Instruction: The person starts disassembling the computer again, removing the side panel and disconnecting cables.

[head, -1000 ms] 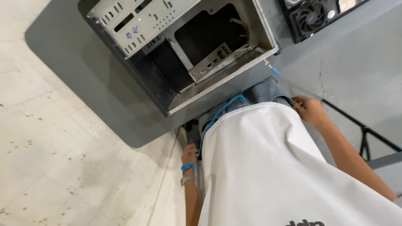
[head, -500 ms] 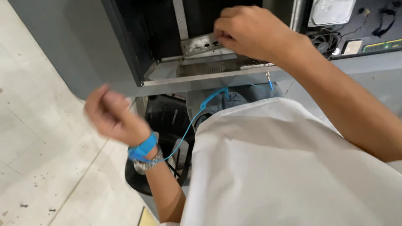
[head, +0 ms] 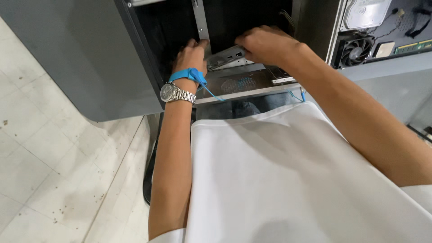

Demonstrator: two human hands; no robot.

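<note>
Inside the open computer case (head: 135, 58), both hands meet at a silver metal bracket (head: 227, 57): the left hand (head: 191, 56) steadies its near end, the right hand (head: 267, 45) has fingers curled over its top. Best moved level, both ends together, avoiding case edges.

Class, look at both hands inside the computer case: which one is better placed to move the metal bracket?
Probably the right hand: it already grips the metal bracket from above. The left hand only rests beside it.

Both arms reach forward, left hand (head: 191, 56) and right hand (head: 265, 44) with fingers curled.
</note>
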